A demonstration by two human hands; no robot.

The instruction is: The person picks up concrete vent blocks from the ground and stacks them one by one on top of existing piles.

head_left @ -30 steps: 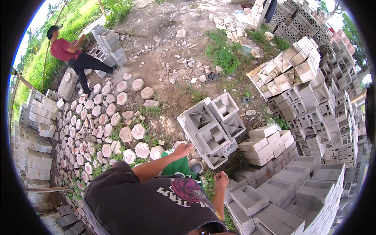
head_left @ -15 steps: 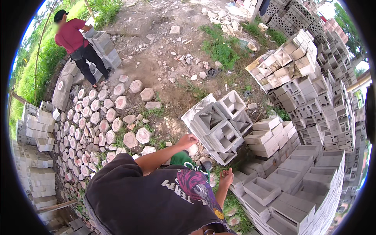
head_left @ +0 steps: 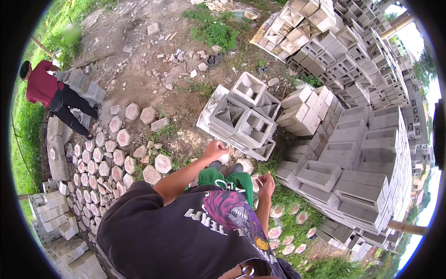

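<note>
Here, the left hand (head_left: 216,150) hangs near stacked hollow blocks (head_left: 245,122).

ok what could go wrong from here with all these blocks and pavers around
The hexagonal pavers lie scattered with gaps between them, some close to the feet, so a stumble seems possible. The bare left hand is close to the stack of hollow blocks; their hard edges might scrape the knuckles. The pile at upper right has blocks at odd angles on top, so a bump could perhaps dislodge one.
</note>
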